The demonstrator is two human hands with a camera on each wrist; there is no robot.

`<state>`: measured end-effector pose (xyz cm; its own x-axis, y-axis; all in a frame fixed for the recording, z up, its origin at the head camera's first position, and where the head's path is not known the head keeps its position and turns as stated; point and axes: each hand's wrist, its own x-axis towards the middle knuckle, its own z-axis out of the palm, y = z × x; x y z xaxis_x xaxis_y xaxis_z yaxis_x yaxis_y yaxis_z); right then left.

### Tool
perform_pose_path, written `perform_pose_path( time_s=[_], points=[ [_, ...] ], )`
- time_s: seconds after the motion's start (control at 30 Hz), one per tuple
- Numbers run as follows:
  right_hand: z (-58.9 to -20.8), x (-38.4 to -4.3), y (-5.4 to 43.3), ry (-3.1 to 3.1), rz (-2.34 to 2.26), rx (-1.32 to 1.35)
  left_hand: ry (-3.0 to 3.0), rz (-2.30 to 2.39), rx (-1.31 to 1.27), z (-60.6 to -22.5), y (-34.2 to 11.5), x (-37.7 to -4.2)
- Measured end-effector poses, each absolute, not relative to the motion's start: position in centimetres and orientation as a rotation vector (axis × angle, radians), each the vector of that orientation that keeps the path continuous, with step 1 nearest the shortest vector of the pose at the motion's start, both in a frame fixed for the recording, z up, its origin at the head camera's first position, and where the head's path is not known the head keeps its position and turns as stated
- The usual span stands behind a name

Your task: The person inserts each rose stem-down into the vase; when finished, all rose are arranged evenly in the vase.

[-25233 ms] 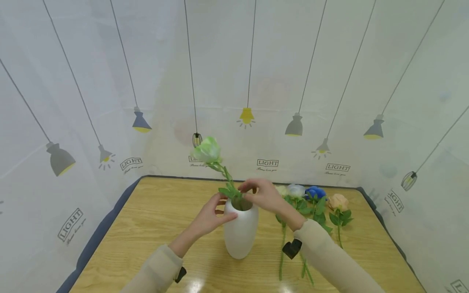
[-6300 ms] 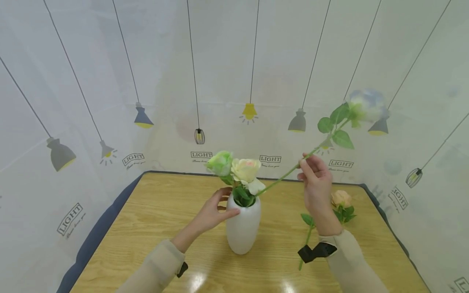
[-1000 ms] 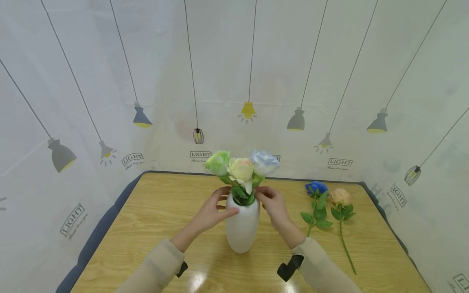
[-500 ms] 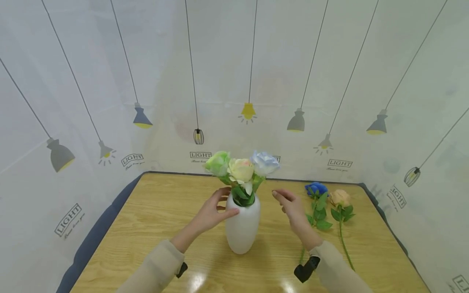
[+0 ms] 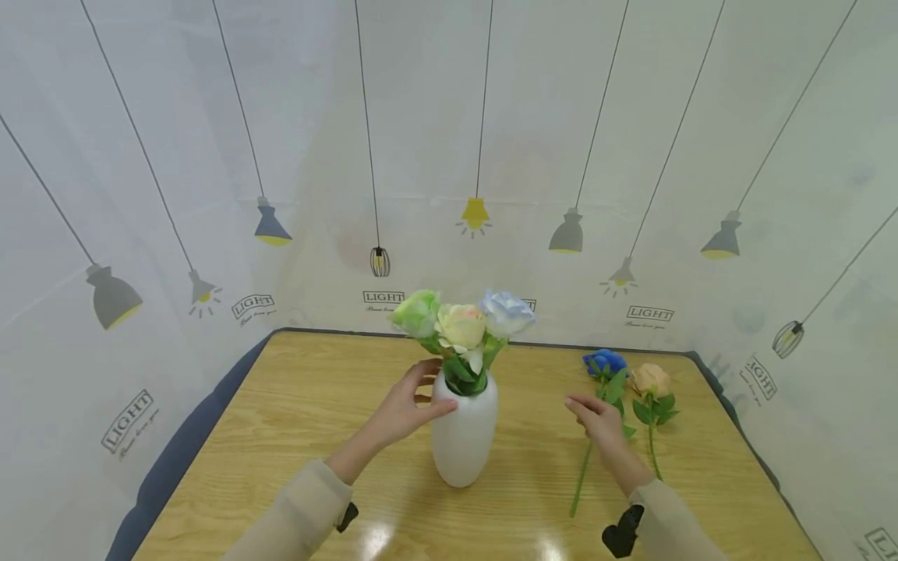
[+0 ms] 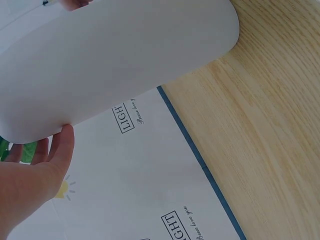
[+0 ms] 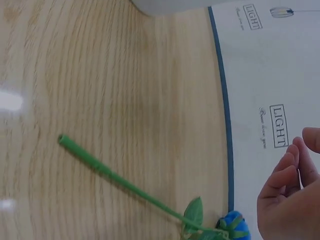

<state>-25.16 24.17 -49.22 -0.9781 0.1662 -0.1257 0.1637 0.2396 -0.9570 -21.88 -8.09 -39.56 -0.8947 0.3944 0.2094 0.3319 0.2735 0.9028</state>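
Note:
A white vase (image 5: 464,440) stands upright on the wooden table, holding a green rose (image 5: 418,312), a cream rose (image 5: 461,326) and a pale blue rose (image 5: 507,312). My left hand (image 5: 405,405) grips the vase near its rim, thumb in front and fingers round the far side. In the left wrist view its fingers (image 6: 62,145) touch the vase wall. To the right, my right hand (image 5: 602,425) hovers over a blue rose (image 5: 605,362) lying on the table, partly covering its leaves. Nothing is in that hand; its fingers are loosely bent.
A peach rose (image 5: 652,380) lies to the right of the blue one, its stem partly behind the right forearm. The wooden table (image 5: 281,421) has a dark blue edge, with a pale lamp-printed sheet (image 5: 316,156) behind and on both sides.
My right hand has left the pale blue rose's stem at the vase and moved right and slightly nearer, over the blue rose. The left hand and vase have stayed put.

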Motion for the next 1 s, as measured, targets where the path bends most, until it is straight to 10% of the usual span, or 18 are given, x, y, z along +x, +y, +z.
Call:
perform_pose_path(
  time_s=[1.0],
  points=[
    [-55.1,-25.0,29.1,-2.357,1.875,-0.69,2.473,1.724,0.718,-41.2,-8.3,-22.9]
  ],
)
